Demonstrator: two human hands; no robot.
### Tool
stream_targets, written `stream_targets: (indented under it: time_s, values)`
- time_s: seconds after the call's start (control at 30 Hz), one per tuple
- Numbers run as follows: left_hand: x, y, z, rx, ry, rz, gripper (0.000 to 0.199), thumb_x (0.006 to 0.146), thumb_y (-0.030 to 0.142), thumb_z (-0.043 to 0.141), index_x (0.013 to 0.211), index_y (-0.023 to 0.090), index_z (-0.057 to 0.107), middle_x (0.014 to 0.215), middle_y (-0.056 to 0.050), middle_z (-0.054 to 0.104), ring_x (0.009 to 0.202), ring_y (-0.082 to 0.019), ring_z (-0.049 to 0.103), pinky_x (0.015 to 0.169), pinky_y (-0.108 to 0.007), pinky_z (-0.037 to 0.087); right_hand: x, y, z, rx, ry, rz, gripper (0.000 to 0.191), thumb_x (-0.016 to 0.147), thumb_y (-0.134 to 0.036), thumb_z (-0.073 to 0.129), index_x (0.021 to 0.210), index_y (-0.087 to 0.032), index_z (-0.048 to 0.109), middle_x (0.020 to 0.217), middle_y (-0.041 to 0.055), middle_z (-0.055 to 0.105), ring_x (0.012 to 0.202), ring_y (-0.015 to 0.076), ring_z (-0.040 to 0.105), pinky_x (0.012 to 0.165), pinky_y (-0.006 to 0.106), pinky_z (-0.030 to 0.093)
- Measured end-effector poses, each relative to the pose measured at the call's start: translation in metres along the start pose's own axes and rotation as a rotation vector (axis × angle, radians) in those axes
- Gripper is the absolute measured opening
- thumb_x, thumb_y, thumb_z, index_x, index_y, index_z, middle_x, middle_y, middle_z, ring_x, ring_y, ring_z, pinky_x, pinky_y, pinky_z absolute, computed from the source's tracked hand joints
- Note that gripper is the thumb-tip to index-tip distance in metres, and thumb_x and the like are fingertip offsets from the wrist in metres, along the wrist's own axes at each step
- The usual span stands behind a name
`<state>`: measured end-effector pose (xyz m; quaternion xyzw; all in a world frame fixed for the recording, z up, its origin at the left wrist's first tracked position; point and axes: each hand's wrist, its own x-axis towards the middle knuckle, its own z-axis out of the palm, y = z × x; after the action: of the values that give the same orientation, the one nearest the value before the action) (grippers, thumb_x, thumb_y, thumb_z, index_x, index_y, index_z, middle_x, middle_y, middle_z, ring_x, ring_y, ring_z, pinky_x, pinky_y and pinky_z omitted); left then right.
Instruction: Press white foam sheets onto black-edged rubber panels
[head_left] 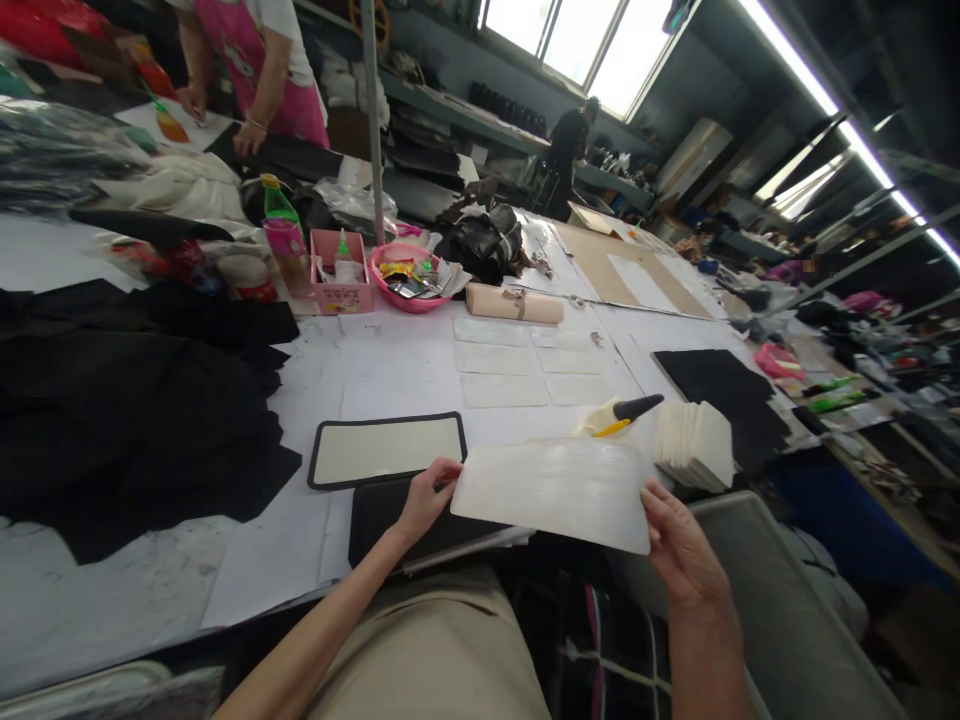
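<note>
Fingers of both hands [429, 497] [681, 537] pinch the white sheet [555, 493], long axis running left to right

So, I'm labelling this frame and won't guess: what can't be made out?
Head view:
black panel: partly hidden by the white sheet
black material: cut off by the left edge
person in pink apron: cut off by the top edge
contents of the pink basket: too small to name
</note>
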<state>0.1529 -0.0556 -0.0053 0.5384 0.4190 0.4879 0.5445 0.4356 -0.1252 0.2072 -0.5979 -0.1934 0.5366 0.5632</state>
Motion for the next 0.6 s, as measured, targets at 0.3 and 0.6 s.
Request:
stream_targets:
  time_s: [0.3, 0.6]
  values:
    - [-0.018, 0.019, -0.011, -0.201, 0.174, -0.126, 0.021, 0.069, 0.030, 0.075, 0.083, 0.018, 0.066, 0.086, -0.004, 0.073, 0.082, -0.018, 0.067, 0.079, -0.031, 0.054, 0.008, 0.036, -0.015, 0.119, 0.096, -0.016, 0.040, 0.057, -0.022, 0.088, 0.086, -0.022, 0.061, 0.054, -0.0108, 0.054, 0.038, 0.0008, 0.041, 0.036, 0.009, 0.038]
    - [-0.082, 0.021, -0.063, -0.010, 0.170, -0.351, 0.023, 0.066, 0.036, 0.076, 0.076, 0.018, 0.067, 0.073, -0.002, 0.069, 0.070, -0.017, 0.065, 0.067, -0.028, 0.053, 0.020, 0.105, -0.028, 0.052, 0.168, -0.092, 0.040, 0.059, -0.025, 0.088, 0.094, -0.021, 0.068, 0.056, -0.0089, 0.059, 0.044, 0.0020, 0.049, 0.046, 0.009, 0.047]
